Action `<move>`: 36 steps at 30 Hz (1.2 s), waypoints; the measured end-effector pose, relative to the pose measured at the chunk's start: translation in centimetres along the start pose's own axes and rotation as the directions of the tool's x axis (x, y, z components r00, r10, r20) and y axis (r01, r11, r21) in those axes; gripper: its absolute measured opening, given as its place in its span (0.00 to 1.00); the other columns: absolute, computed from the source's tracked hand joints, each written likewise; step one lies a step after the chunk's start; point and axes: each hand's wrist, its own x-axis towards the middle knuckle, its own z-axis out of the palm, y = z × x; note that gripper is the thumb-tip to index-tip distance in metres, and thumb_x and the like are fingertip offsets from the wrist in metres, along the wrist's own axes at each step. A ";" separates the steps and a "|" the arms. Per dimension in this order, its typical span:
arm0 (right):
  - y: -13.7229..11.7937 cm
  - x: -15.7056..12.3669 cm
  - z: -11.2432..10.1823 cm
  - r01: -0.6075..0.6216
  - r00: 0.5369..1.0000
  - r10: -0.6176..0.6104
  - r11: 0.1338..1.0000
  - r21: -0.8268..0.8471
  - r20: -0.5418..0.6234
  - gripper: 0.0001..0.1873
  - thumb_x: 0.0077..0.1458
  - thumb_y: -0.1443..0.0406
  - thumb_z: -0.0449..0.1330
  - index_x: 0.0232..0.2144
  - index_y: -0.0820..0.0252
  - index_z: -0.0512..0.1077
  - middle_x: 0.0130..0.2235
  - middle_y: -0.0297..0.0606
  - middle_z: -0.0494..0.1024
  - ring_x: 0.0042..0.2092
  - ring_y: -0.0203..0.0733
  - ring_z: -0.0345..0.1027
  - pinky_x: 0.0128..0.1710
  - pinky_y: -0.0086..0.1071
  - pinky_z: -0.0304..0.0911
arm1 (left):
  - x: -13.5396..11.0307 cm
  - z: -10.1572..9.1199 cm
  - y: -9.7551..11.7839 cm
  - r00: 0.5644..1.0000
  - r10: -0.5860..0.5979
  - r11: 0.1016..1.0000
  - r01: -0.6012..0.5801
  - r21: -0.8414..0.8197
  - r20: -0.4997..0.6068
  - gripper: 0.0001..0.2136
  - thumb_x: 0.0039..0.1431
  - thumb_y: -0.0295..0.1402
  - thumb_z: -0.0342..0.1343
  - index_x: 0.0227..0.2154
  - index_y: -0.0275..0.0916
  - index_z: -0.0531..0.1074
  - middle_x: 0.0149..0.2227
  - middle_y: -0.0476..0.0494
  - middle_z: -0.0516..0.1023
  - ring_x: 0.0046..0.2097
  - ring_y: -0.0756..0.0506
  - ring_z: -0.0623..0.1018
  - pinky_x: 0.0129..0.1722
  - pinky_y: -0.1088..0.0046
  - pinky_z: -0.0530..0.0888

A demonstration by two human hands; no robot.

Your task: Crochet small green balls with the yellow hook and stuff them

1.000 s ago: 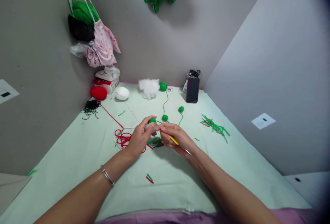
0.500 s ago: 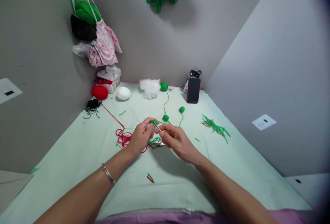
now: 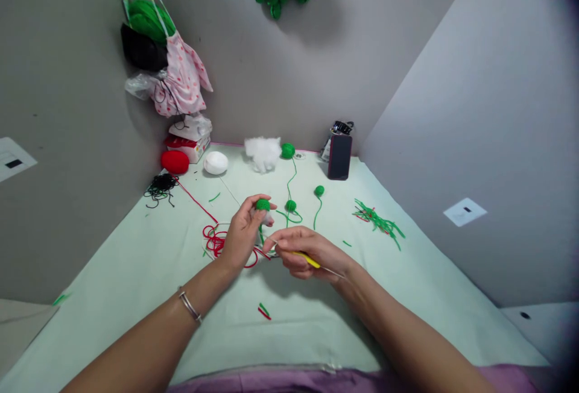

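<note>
My left hand [image 3: 243, 233] is closed on a small crocheted piece [image 3: 263, 205], green on top with white stuffing showing beneath. A strand of green yarn hangs from it. To its right and a little lower, my right hand [image 3: 303, 251] is closed round a crochet hook with a yellow handle [image 3: 308, 259]. The hook's thin metal tip points toward the left hand and stands apart from the piece. Red yarn [image 3: 216, 241] lies in loose loops beside my left hand. Under the hands, other items are partly hidden.
At the back sit a red yarn ball [image 3: 175, 162], a white yarn ball [image 3: 216, 163], white stuffing [image 3: 263, 154] and a phone [image 3: 339, 158]. Small green balls [image 3: 319, 190] trail yarn. Green yarn scraps [image 3: 379, 222] lie right; tangled black yarn [image 3: 161, 189] lies left.
My right hand has drawn the hook away from the green piece, down and to the right, and its yellow handle now shows. My left hand has tilted the piece and raised it slightly.
</note>
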 end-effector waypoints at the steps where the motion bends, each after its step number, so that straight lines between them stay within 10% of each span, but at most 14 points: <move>1: -0.1 -0.1 0.1 0.038 0.999 -0.038 0.999 -0.005 -0.020 0.14 0.58 0.59 0.68 0.41 0.66 0.80 0.16 0.21 0.60 0.17 0.26 0.39 0.16 0.24 0.37 | 0.0 0.0 0.0 1.000 -0.001 1.000 0.001 -0.005 0.003 0.13 0.66 0.40 0.55 0.49 0.40 0.70 0.47 0.40 0.80 0.37 0.47 0.76 0.44 0.68 0.73; 9: -0.3 0.2 -0.1 0.159 0.969 -0.161 0.987 -0.024 -0.188 0.13 0.56 0.60 0.68 0.39 0.65 0.80 0.15 0.21 0.58 0.18 0.26 0.39 0.16 0.23 0.39 | -0.2 0.2 0.0 1.000 0.002 1.000 -0.002 -0.015 0.021 0.13 0.65 0.40 0.57 0.48 0.39 0.72 0.46 0.38 0.83 0.44 0.43 0.78 0.50 0.65 0.72; 28: -0.3 0.4 -1.2 0.102 0.985 -0.092 0.993 0.064 -0.143 0.13 0.56 0.61 0.68 0.39 0.67 0.78 0.18 0.20 0.57 0.19 0.27 0.36 0.14 0.21 0.39 | -0.6 0.3 0.2 0.990 -0.107 0.987 0.117 -0.108 0.088 0.16 0.65 0.41 0.55 0.51 0.38 0.73 0.50 0.36 0.83 0.47 0.40 0.82 0.52 0.61 0.75; 36: -0.4 0.4 -0.8 0.176 0.957 -0.177 0.984 -0.025 -0.228 0.12 0.57 0.60 0.67 0.35 0.66 0.77 0.16 0.19 0.55 0.18 0.25 0.35 0.16 0.22 0.37 | -0.2 0.3 0.0 0.995 -0.078 0.995 0.082 -0.064 0.066 0.14 0.61 0.38 0.61 0.47 0.38 0.72 0.35 0.47 0.80 0.37 0.46 0.79 0.44 0.67 0.75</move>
